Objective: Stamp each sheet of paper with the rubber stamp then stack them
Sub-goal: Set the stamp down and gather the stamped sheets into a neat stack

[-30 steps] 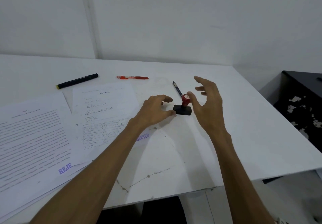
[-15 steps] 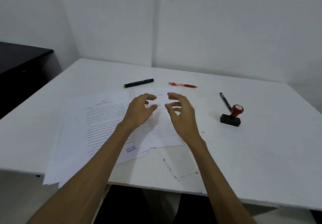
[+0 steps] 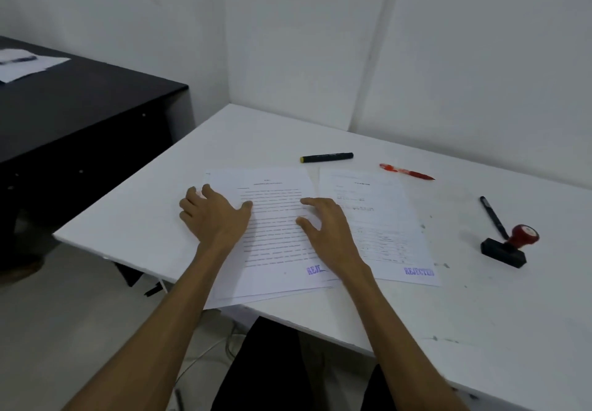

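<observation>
A stack of printed sheets lies at the near left of the white table, its top sheet bearing a purple REJECTED mark at the lower right. My left hand rests flat on the stack's left edge, fingers spread. My right hand lies open on the stack's right side, partly over a single stamped sheet that sits beside it. The rubber stamp, black base with a red knob, stands alone far to the right, touched by neither hand.
A black marker with a yellow end and a red pen lie beyond the sheets. A dark pen lies next to the stamp. A black desk with papers on it stands to the left. The stack's lower corner overhangs the table's near edge.
Both hands left the stamp, which stays on the table, and moved left onto the sheets. They now rest flat on the left stack. My view has swung to the left.
</observation>
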